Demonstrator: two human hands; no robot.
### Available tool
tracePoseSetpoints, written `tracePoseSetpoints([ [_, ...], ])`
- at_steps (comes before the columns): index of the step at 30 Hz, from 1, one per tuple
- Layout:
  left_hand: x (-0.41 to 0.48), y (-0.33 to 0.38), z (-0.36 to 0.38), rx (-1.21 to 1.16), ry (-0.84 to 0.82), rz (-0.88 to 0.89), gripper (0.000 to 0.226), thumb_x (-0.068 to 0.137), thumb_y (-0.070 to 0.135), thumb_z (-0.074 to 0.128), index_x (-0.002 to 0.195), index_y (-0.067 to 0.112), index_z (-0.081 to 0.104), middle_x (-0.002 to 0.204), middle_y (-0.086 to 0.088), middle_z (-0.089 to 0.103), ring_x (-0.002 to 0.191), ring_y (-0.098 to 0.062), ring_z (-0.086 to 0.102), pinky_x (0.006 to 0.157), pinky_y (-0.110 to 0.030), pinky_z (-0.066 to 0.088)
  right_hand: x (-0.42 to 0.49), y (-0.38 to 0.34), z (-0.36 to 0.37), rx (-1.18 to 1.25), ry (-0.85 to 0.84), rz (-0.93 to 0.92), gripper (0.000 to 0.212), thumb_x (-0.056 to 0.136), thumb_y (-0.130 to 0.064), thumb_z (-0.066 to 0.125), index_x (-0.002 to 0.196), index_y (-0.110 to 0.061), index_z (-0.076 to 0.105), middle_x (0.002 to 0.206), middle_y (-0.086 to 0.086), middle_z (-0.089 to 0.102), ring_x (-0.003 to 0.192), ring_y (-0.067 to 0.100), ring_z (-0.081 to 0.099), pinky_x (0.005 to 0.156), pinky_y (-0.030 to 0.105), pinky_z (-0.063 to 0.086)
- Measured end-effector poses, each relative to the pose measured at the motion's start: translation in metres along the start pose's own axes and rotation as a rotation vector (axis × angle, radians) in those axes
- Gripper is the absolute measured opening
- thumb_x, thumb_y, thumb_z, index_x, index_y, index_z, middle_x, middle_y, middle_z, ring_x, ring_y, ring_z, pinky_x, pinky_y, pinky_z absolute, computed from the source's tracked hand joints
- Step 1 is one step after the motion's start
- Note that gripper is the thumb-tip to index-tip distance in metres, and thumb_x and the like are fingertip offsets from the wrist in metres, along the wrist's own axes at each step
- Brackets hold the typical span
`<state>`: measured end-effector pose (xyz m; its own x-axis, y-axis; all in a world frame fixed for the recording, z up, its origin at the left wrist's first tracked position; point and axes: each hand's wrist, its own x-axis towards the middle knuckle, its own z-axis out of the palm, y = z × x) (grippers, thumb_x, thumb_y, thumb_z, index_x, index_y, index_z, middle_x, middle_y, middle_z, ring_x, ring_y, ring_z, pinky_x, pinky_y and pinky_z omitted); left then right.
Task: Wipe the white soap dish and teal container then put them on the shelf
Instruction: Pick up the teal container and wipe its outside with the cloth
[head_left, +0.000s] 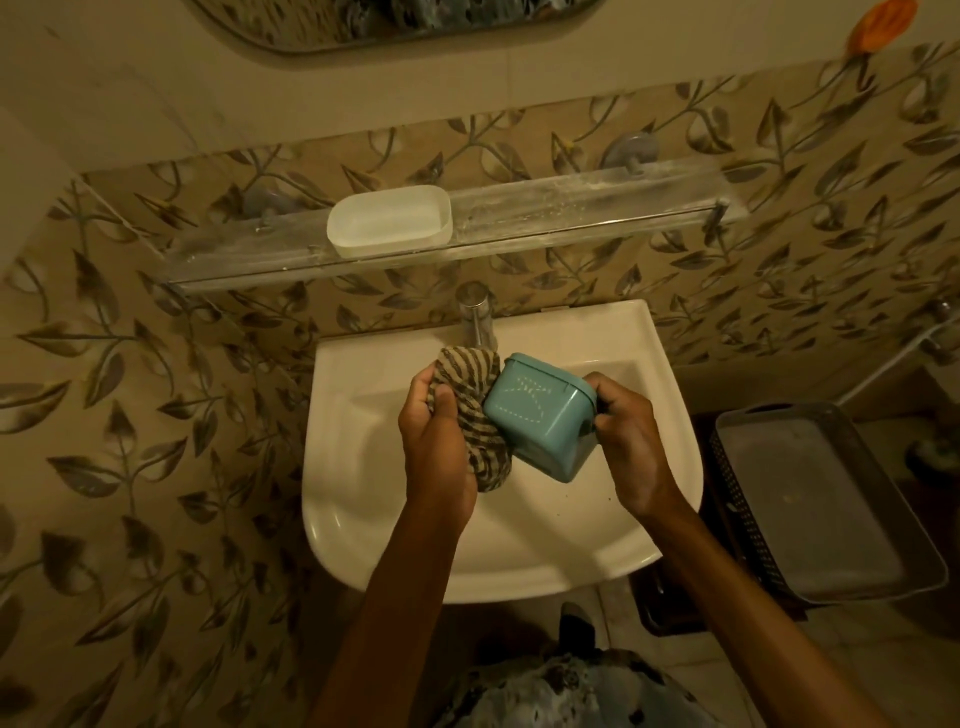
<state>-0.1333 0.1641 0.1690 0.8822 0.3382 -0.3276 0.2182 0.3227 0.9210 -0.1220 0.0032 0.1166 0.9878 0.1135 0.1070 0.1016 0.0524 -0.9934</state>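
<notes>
- The white sink (363, 519) fills the centre of the frame. Both hands work above its bowl, probably so that drips and dirt fall into it.
- The clear shelf (571, 218) runs across the upper middle, fixed to the leaf-patterned wall above the tap. The stretch to the right of the soap dish is bare and looks like the likely spot for the second item.
- A grey basket (727, 467) sits at the right edge, well apart from the work.
- The left hand (436, 452), just left of centre, has its fingers curled round a bunched cloth and pushes it against the container.
- The right hand (628, 436), just right of centre, pinches the container at its lid end. That grip keeps the other faces free for wiping.
- The white soap dish (388, 221) stands upright on the shelf at upper centre, so its part of the job appears finished.
- The teal container (535, 421) is held tilted over the bowl at centre, lid closed, between the two hands. I judge it to be mid-wipe and not yet shelved.
- The striped cloth (470, 384) is wadded into a pad and touches the container's left side.
- The tap (475, 317) stands just above the cloth, and no water is visible.
</notes>
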Motion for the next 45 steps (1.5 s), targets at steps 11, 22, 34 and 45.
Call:
tracePoseSetpoints([
  [11, 0.002, 0.022, 0.004, 0.133, 0.056, 0.295, 0.031, 0.100, 0.011, 0.035, 0.112, 0.028, 0.057, 0.111, -0.001, 0.063, 0.105, -0.015, 0.061, 0.090, -0.036, 0.052, 0.001, -0.007, 0.005, -0.203, -0.004, -0.218, 0.031, 0.099, -0.035, 0.032, 0.096, -0.012, 0.052, 0.087, -0.012, 0.058, 0.074, 0.005, 0.050, 0.061, 0.032, 0.039],
  [22, -0.041, -0.010, 0.037, 0.806, -0.108, 0.992, 0.042, 0.101, 0.025, 0.025, 0.121, 0.015, 0.061, 0.131, -0.005, 0.057, 0.129, -0.020, 0.046, 0.115, -0.030, 0.021, 0.012, -0.011, 0.025, -0.078, 0.043, -0.267, 0.029, 0.097, 0.003, 0.033, 0.118, 0.007, 0.052, 0.112, -0.001, 0.063, 0.104, 0.005, 0.062, 0.087, 0.017, 0.048],
  [34, -0.013, 0.003, 0.023, 0.654, 0.034, 0.607, 0.033, 0.099, 0.013, 0.040, 0.130, 0.013, 0.052, 0.129, -0.005, 0.054, 0.116, -0.009, 0.050, 0.094, -0.016, 0.046, -0.002, -0.008, 0.027, -0.311, 0.105, -0.196, 0.041, 0.099, -0.040, 0.032, 0.092, -0.005, 0.053, 0.081, 0.003, 0.058, 0.071, 0.020, 0.053, 0.057, 0.043, 0.044],
  [45, 0.001, 0.001, 0.021, 0.762, -0.056, 0.576, 0.039, 0.097, 0.016, 0.035, 0.132, 0.016, 0.050, 0.134, -0.007, 0.048, 0.121, -0.014, 0.045, 0.098, -0.020, 0.044, -0.006, -0.007, 0.025, -0.358, 0.085, -0.187, 0.022, 0.098, -0.040, 0.033, 0.084, -0.031, 0.048, 0.076, -0.017, 0.053, 0.070, 0.004, 0.048, 0.065, 0.013, 0.035],
])
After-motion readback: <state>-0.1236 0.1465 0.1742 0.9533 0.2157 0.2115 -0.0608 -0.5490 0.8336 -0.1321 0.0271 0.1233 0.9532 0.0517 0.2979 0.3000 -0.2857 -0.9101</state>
